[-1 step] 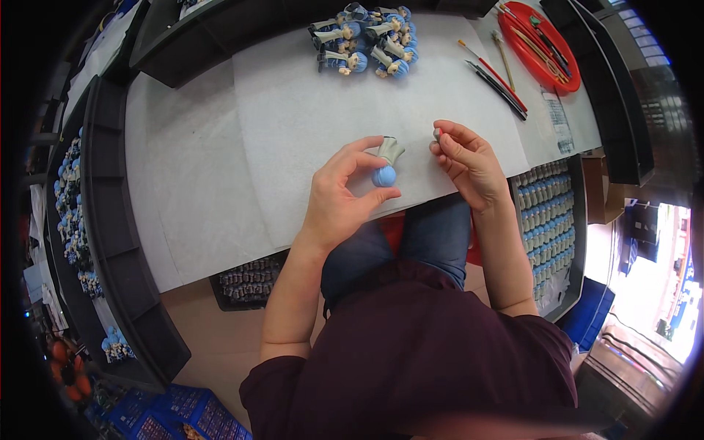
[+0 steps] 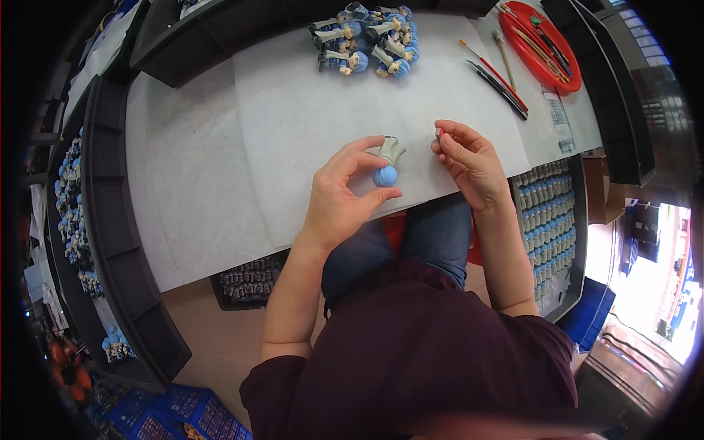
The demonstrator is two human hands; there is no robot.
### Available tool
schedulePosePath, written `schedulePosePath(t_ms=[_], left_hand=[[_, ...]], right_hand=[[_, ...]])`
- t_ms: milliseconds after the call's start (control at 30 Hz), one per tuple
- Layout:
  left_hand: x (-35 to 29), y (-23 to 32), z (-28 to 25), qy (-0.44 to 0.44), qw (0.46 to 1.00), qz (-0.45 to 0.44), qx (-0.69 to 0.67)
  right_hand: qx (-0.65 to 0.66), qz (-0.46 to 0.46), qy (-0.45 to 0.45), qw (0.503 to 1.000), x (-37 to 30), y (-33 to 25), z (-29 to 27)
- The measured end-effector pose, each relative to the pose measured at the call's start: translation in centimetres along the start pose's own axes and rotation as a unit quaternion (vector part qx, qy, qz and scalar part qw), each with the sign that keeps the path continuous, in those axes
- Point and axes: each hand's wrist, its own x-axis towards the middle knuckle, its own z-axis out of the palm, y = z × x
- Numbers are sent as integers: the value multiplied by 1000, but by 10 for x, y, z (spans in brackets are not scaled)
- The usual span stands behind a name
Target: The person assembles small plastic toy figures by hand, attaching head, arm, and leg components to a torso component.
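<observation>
The left hand pinches a blue-haired figurine between thumb and fingers; just beside it, the right hand nips a small part, seemingly mid-fitting; joining them calls for careful alignment.

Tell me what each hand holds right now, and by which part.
Left hand holds a small figurine by its blue head, between thumb and fingers. Right hand pinches a small slim item at its fingertips; what it is cannot be told.
</observation>
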Motion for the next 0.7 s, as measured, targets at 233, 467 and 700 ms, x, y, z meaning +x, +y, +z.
schedulePosePath(t_ms=[233,467,700], left_hand=[[4,2,1,3,1000,-19,9],[4,1,2,3,1000,0,13],[2,3,3,34,999,-12,-10]], right_hand=[[-158,-110,4,981,1,5,5],[147,52,-7,988,5,1,1],[108,-7,48,993,-1,-5,8]])
